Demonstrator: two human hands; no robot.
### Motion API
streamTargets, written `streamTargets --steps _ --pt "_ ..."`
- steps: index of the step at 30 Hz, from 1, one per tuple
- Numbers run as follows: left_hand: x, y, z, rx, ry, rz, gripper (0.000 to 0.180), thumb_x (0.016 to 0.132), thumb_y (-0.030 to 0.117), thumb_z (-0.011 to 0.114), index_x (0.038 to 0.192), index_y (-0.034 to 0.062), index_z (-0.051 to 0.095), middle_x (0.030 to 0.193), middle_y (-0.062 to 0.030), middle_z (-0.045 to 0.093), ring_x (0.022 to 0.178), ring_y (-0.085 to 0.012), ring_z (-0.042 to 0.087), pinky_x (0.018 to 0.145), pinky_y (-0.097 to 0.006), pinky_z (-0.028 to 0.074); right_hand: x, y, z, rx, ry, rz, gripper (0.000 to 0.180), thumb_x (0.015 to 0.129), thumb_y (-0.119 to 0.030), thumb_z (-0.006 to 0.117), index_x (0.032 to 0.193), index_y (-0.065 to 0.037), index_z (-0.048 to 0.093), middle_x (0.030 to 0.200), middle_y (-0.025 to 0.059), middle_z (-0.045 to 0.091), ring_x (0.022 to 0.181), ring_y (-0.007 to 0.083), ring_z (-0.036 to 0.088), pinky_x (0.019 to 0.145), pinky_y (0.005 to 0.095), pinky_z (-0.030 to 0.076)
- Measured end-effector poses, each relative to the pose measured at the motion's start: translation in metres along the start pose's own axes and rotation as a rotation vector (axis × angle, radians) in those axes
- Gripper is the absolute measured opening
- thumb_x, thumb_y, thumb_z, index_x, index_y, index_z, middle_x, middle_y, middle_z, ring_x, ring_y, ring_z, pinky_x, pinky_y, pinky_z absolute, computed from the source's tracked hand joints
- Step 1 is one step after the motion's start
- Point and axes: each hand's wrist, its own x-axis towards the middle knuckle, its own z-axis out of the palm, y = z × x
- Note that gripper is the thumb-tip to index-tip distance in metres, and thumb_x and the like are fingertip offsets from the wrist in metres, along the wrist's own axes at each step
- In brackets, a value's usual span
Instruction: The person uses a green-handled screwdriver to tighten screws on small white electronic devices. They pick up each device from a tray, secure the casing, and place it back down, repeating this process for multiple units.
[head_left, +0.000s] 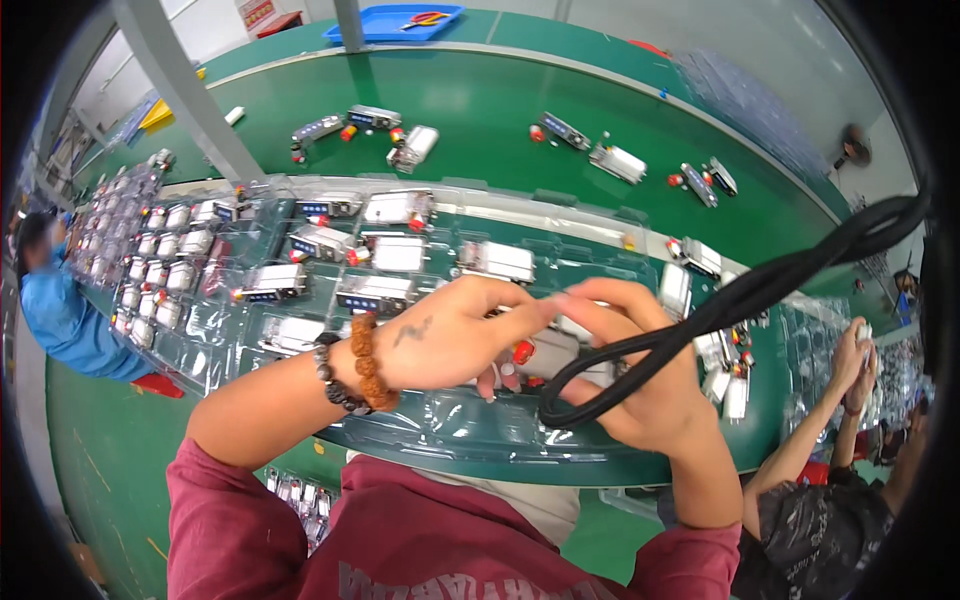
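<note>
My left hand [455,335] and my right hand [640,385] meet over a clear plastic tray [440,425] at the near edge of a green belt. Together they grip a small white and silver connector [550,352] with a red cap [523,352] on its end. My left wrist wears two bead bracelets [355,365]. A looped black cable [700,320] crosses my right hand and runs off up to the right; whether that hand grips it I cannot tell. More connectors [380,293] lie in the tray's pockets beyond my hands.
Loose connectors [615,160] lie scattered on the green belt [480,110]. Another filled tray [150,260] sits at the left beside a person in blue [55,315]. A co-worker's hands [855,360] work at the right. A blue bin [395,20] stands at the far end.
</note>
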Motion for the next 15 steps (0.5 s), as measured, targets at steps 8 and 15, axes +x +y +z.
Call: streamTargets --steps 8,15 --pt "0.006 -0.034 0.012 -0.319 -0.003 0.278 0.063 0.086 -0.006 0.07 0.139 -0.0068 0.037 0.099 -0.0077 0.064 0.087 -0.0113 0.063 0.075 -0.027 0.053 -0.012 0.03 0.021 0.104 0.281 0.056 0.051 0.075 -0.01 0.081 0.121 -0.002 0.062 0.104 0.0144 0.067 0.087 0.0272 0.065 0.077 0.0352 0.051" --pt "0.019 -0.058 0.035 -0.207 0.008 0.368 0.061 0.093 -0.004 0.061 0.149 -0.001 0.036 0.128 -0.0104 0.052 0.113 -0.0152 0.055 0.099 -0.03 0.045 -0.02 0.038 0.039 0.282 0.415 0.068 0.03 0.081 -0.002 0.075 0.11 -0.001 0.067 0.097 0.0133 0.071 0.079 0.022 0.067 0.07 0.0307 0.052"
